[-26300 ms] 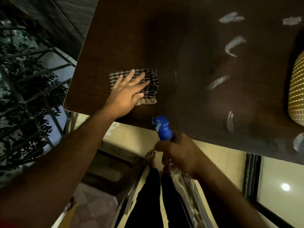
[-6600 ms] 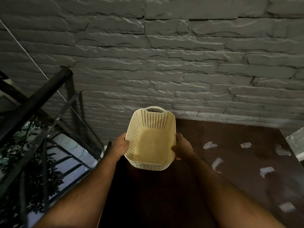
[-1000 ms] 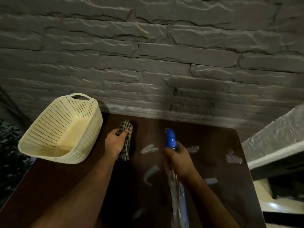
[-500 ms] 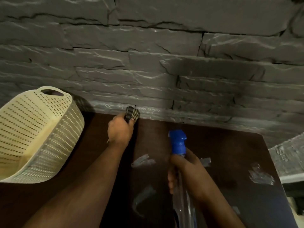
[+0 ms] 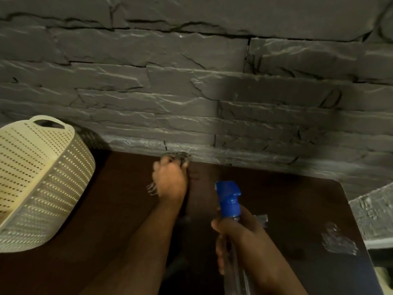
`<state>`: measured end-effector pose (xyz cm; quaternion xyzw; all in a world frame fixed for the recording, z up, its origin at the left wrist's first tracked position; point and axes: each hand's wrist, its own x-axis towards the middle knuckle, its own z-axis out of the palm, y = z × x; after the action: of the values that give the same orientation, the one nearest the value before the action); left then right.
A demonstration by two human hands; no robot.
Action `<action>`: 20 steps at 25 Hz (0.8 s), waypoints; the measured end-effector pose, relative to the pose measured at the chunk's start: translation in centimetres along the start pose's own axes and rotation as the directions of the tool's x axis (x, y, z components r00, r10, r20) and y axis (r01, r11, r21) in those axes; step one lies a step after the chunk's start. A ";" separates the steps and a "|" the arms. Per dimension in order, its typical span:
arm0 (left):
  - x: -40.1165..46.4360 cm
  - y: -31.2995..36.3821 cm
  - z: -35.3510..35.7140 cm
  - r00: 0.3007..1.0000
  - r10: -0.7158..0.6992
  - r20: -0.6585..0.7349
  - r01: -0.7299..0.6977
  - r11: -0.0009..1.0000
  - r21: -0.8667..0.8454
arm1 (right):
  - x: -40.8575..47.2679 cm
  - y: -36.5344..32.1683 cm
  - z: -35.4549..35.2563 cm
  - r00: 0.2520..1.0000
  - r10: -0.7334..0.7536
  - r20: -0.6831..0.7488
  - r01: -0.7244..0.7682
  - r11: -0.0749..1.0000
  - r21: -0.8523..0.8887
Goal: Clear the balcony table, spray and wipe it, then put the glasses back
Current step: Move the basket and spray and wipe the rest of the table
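The dark brown table (image 5: 287, 209) fills the lower part of the view, against a grey stone wall. My left hand (image 5: 169, 182) grips a bunched checked cloth (image 5: 180, 156) at the table's far edge, right by the wall. Only a bit of the cloth shows past the fingers. My right hand (image 5: 238, 241) holds a clear spray bottle (image 5: 228, 199) with a blue nozzle, raised over the table and pointing toward the wall. No glasses are in view.
A cream perforated plastic basket (image 5: 42, 184) stands on the table's left side. Whitish smears (image 5: 338, 241) mark the table on the right. The stone wall (image 5: 212, 92) closes off the far side, and a wall ledge (image 5: 374, 218) juts in at the right.
My left hand has pushed the cloth farther toward the wall and a little to the right. The view has come closer to the table. The spray bottle stays in my right hand.
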<state>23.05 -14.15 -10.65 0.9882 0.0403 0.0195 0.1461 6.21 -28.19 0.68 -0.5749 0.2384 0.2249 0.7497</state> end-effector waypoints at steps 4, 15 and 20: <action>-6.6 0.0 1.3 0.886 0.444 0.135 -0.439 0.896 -0.067 | 0.1 -0.2 0.0 0.999 0.008 -0.051 -0.011 0.998 -0.064; 0.5 -3.8 0.2 0.937 0.346 0.053 -0.347 0.938 0.012 | 0.0 1.4 -0.1 0.997 0.078 -0.030 -0.079 0.996 -0.034; -1.0 0.0 1.3 0.847 0.521 0.107 -0.512 0.853 -0.101 | 0.2 2.0 0.2 0.994 0.108 -0.001 -0.108 0.994 0.018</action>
<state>22.09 -14.63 -11.87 0.9562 -0.2373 -0.0051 0.1715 5.20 -27.53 -0.92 -0.5546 0.2720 0.2621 0.7414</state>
